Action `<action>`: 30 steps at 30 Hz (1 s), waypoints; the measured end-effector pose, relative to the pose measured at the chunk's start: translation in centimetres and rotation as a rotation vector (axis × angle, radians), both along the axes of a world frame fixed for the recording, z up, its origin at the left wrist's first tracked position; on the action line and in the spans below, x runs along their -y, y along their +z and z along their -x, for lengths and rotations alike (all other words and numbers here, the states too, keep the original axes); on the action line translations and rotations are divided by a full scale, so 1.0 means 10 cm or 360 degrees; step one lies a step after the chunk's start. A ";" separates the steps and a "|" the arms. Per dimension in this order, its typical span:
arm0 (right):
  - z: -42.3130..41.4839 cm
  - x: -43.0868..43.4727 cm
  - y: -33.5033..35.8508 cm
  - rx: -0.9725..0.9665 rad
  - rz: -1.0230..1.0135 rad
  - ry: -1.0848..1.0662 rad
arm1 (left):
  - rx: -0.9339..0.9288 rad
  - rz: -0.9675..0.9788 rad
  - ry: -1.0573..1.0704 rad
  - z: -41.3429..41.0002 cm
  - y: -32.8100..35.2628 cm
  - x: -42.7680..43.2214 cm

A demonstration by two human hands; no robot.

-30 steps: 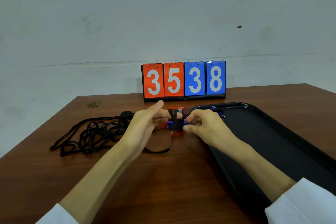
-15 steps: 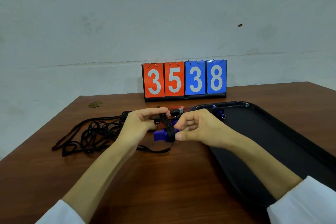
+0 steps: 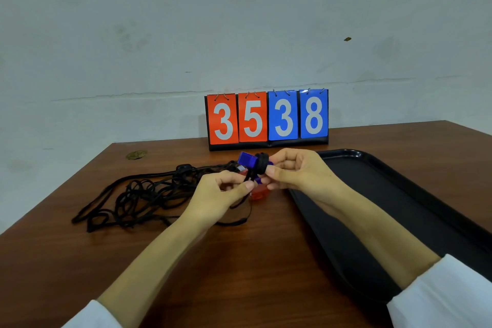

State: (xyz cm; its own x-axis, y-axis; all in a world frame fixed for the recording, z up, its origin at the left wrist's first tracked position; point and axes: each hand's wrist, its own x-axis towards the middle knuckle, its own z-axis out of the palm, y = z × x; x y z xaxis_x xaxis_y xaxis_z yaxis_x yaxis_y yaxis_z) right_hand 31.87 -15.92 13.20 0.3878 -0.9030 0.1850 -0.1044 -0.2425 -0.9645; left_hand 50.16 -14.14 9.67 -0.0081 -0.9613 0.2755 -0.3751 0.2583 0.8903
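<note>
Above a brown table (image 3: 239,261), a person's left hand (image 3: 223,194) pinches a black cord (image 3: 261,166) in curled fingers. The right hand (image 3: 295,170) grips the blue whistle (image 3: 246,158), raised and turned since half a second ago, with the cord now coiled round it; the winding looks nearly done. A red whistle (image 3: 258,193) lies beneath, a cord tangle (image 3: 138,194) to the left, a black tray (image 3: 399,194) to the right and a scoreboard (image 3: 267,117) beyond.

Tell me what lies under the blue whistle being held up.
A red whistle lies on the table below it, partly covered by the left hand and right hand. The black cord wound on the blue whistle drops into the left hand's pinch.
</note>
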 end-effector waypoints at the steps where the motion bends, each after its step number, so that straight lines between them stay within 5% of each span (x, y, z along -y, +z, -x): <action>1: 0.00 0.01 -0.01 0.0017 -0.0002 -0.0032 | 0.0042 -0.0008 0.0003 0.01 -0.02 0.01; 11: 0.04 0.11 -0.07 0.0181 -0.0062 -0.0473 | 0.0258 -0.0051 -0.0166 0.11 -0.07 -0.03; 22: 0.01 0.16 -0.18 -0.0481 0.0278 -0.0809 | 0.0087 0.0343 0.0033 0.18 0.03 -0.14; 30: -0.06 0.09 -0.21 -0.0801 0.0512 -0.0763 | -0.0239 0.0323 0.0129 0.22 0.08 -0.24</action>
State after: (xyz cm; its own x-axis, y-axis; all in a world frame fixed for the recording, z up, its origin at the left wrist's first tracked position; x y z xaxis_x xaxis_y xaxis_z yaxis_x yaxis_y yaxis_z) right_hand 32.48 -16.85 11.10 0.0745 -0.9251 0.3723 -0.6768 -0.3211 -0.6624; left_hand 47.99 -11.76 10.48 0.1225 -0.8820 0.4551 -0.2693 0.4118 0.8706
